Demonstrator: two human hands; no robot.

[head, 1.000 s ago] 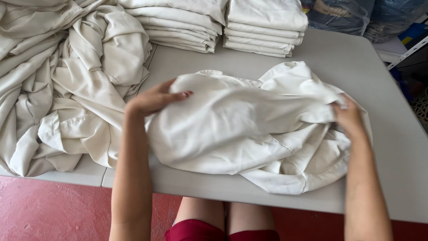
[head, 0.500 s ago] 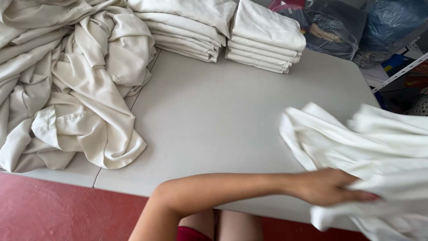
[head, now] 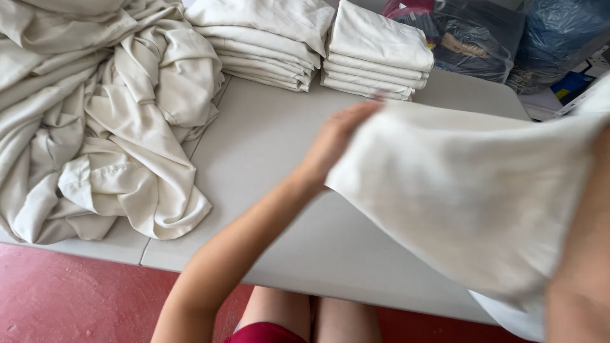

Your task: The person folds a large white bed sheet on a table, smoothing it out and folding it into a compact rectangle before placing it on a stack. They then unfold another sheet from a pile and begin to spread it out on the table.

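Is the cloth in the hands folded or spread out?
Spread out: the cloth hangs stretched in the air above the table, its edge held by the left hand.

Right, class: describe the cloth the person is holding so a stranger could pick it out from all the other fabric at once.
Start at the grey table: a crumpled heap of cream fabric covers its left end, and two folded stacks sit at the far edge. The white cloth is the one lifted above the table's right side, gripped by the left hand. It alone hangs stretched in the air.

table: grey plastic folding table
left: heap of crumpled cream fabric
back: two stacks of folded cream cloths
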